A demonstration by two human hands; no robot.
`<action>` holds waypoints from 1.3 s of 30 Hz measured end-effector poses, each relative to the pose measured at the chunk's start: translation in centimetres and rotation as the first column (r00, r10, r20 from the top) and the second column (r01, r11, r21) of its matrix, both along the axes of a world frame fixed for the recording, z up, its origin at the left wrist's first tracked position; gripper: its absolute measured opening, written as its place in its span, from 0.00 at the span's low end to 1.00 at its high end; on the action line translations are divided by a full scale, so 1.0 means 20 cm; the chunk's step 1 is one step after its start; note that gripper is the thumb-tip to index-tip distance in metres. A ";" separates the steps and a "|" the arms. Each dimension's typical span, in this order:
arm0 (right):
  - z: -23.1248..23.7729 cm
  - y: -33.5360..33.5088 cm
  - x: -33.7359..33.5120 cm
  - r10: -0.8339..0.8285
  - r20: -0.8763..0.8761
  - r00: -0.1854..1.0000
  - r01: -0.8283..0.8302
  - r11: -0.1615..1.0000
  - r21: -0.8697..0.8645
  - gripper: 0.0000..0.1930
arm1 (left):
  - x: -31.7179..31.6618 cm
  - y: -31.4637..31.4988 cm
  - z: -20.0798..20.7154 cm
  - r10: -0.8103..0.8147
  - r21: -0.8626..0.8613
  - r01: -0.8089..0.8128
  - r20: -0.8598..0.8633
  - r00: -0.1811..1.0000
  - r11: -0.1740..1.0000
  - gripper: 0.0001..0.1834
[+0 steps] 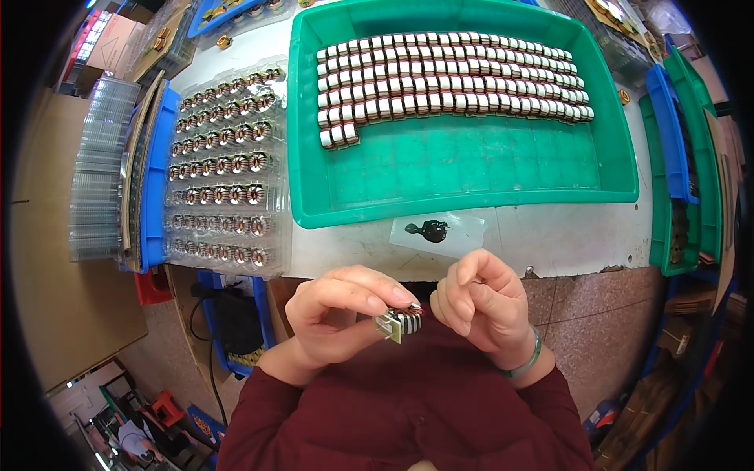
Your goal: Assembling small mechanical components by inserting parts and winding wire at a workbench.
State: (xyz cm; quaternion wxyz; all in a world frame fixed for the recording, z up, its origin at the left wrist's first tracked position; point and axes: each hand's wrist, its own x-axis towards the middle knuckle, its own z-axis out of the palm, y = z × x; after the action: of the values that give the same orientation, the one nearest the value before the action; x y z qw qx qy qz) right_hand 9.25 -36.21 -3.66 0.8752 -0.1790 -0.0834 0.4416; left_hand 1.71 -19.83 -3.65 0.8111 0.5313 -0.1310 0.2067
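Note:
In front of my chest, my left hand [336, 314] pinches a toroidal coil [408, 320] between thumb and fingers. Dark and light windings wrap the coil, and a small pale green board with pins [390, 328] is fixed on its side. Close by on the right, my right hand [488, 306] is closed, its thumb pressed to curled fingers. Whatever lies in that pinch, if anything, is too small to make out. Just beyond the hands, a dark, glossy blob [432, 230] sits on a clear sheet [469, 238] on the white table.
A large green bin [463, 210] holds packed rows of white-topped coils [440, 82] along its far part. To its left lies a clear tray of copper-wound coils [228, 188]. Stacked clear trays [102, 173] stand at far left; a blue bin [671, 133] is at far right.

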 end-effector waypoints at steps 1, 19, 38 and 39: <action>0.00 0.00 0.00 0.016 -0.042 0.999 -0.014 0.999 0.041 0.11 | 0.00 0.01 -0.01 0.000 0.029 0.000 0.002 1.000 1.000 0.17; 0.01 0.02 -0.04 -0.042 0.582 0.812 0.267 0.914 -0.306 0.17 | 0.00 -0.06 0.02 -0.163 -0.344 0.061 -0.274 0.948 0.937 0.17; -0.06 0.02 0.01 -0.155 0.842 0.517 0.548 0.815 -0.186 0.14 | -0.02 0.00 0.10 0.060 0.116 -0.009 -0.443 0.894 0.993 0.18; -0.06 0.02 0.01 -0.155 0.842 0.516 0.549 0.815 -0.186 0.14 | -0.01 0.00 0.10 0.059 0.116 -0.009 -0.443 0.895 0.993 0.18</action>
State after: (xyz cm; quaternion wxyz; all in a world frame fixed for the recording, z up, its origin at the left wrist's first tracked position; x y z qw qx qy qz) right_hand 9.46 -35.79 -4.77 0.7526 -0.5584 -0.3248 0.1277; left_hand 1.43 -19.83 -1.65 0.7850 0.6109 0.0561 0.0862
